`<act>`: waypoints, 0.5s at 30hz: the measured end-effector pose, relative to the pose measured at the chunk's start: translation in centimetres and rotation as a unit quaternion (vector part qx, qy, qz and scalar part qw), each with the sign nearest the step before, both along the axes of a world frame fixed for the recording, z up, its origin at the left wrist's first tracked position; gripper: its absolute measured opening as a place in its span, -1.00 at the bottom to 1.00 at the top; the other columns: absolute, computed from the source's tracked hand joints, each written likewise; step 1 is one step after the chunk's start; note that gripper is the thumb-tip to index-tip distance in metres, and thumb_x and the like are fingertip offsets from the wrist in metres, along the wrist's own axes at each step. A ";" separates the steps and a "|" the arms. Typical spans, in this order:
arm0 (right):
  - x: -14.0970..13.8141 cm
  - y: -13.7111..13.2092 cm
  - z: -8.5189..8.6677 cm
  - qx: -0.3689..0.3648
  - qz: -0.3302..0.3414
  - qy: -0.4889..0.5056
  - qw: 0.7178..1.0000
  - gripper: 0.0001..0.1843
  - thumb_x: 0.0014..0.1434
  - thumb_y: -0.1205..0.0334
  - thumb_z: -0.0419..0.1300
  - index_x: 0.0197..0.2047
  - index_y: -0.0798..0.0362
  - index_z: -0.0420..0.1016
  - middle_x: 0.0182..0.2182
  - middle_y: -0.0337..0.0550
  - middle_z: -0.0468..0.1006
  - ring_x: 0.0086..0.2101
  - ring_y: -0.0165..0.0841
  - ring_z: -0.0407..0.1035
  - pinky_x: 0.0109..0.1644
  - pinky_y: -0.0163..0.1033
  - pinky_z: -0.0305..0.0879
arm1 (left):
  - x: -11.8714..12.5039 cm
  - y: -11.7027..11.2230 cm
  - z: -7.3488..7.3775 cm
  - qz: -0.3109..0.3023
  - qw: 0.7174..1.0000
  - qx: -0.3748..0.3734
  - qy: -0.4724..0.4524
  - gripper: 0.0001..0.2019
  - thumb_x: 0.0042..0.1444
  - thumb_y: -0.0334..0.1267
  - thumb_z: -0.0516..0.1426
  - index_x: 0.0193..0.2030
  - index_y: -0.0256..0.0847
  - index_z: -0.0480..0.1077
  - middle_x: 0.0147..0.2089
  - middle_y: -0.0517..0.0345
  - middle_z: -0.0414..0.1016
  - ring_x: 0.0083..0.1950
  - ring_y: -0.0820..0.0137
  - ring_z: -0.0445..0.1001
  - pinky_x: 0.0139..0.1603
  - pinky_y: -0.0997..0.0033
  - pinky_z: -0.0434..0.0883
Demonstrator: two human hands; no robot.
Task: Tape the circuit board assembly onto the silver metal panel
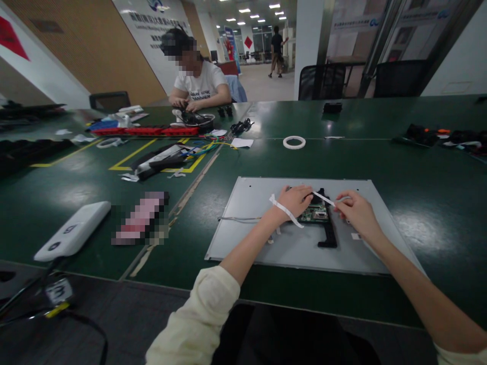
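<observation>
A grey flat panel (243, 243) lies on the table in front of me. On it sit a green circuit board (315, 214) and a black bracket (330, 235). My left hand (294, 200) rests over the board's left part with its fingers stretched out, hiding some of it. Around that wrist hangs a strip of white tape (285, 209). A second white tape strip (323, 198) runs from near my left fingertips to my right hand (353, 210), which pinches its end above the bracket's right side.
A tape roll (288, 143) lies beyond the panel. To the left are a white power bank (72, 230) with a cable and a blurred phone-like object (140, 218). Across the table a person (200, 83) handles dark parts near red trays (144, 131).
</observation>
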State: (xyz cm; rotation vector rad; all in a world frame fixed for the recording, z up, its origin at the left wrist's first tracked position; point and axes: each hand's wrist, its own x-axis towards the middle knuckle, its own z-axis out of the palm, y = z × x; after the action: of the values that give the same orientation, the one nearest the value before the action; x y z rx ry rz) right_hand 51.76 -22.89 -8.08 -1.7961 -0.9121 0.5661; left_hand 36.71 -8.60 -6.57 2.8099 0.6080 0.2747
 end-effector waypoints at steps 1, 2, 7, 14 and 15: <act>0.0 0.0 -0.1 -0.006 0.005 -0.023 1.000 -0.76 0.01 0.14 0.13 -0.24 0.07 0.35 -0.52 -0.25 0.46 -0.60 -0.43 0.28 -0.53 -0.38 0.12 | 0.0 0.0 0.0 0.000 1.000 0.000 -0.002 -0.61 0.30 -0.16 -0.17 0.18 -0.10 0.25 0.25 0.15 0.29 0.29 0.35 0.19 0.26 0.13 0.09; 0.0 0.0 -0.1 -0.012 0.009 -0.045 0.999 -0.78 0.01 0.17 0.11 -0.25 0.06 0.34 -0.54 -0.27 0.45 -0.58 -0.42 0.29 -0.49 -0.37 0.12 | 0.0 0.0 0.0 0.000 1.000 0.000 -0.003 -0.61 0.30 -0.16 -0.16 0.18 -0.10 0.25 0.25 0.16 0.28 0.29 0.35 0.19 0.26 0.13 0.09; 0.0 0.1 -0.5 -0.047 0.028 -0.119 0.991 -0.82 0.02 0.28 0.06 -0.23 0.04 0.28 -0.54 -0.32 0.43 -0.48 -0.40 0.32 -0.39 -0.36 0.10 | -0.1 -0.2 0.1 0.009 1.000 -0.003 0.013 -0.61 0.30 -0.14 -0.16 0.20 -0.06 0.23 0.28 0.17 0.25 0.30 0.35 0.17 0.29 0.11 0.05; 0.1 0.2 -0.3 -0.118 0.049 -0.195 0.973 -0.83 0.10 0.35 0.02 -0.19 0.04 0.23 -0.51 -0.30 0.42 -0.47 -0.39 0.32 -0.43 -0.36 0.05 | -0.2 -0.3 0.2 0.005 1.000 0.000 0.009 -0.61 0.30 -0.15 -0.16 0.20 -0.07 0.22 0.26 0.17 0.27 0.30 0.35 0.17 0.28 0.11 0.06; 0.0 0.2 -0.1 -0.129 0.050 -0.213 0.967 -0.84 0.11 0.35 0.03 -0.18 0.04 0.23 -0.50 -0.29 0.42 -0.45 -0.38 0.33 -0.42 -0.36 0.04 | -0.2 -0.3 0.2 0.006 1.000 0.000 0.010 -0.61 0.30 -0.15 -0.17 0.20 -0.07 0.22 0.26 0.17 0.27 0.30 0.35 0.17 0.28 0.11 0.06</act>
State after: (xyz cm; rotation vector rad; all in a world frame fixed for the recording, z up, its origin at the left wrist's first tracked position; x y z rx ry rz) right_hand 51.77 -22.67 -8.20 -2.1658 -1.2723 0.3778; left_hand 36.55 -8.86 -6.33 2.8128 0.6283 0.2496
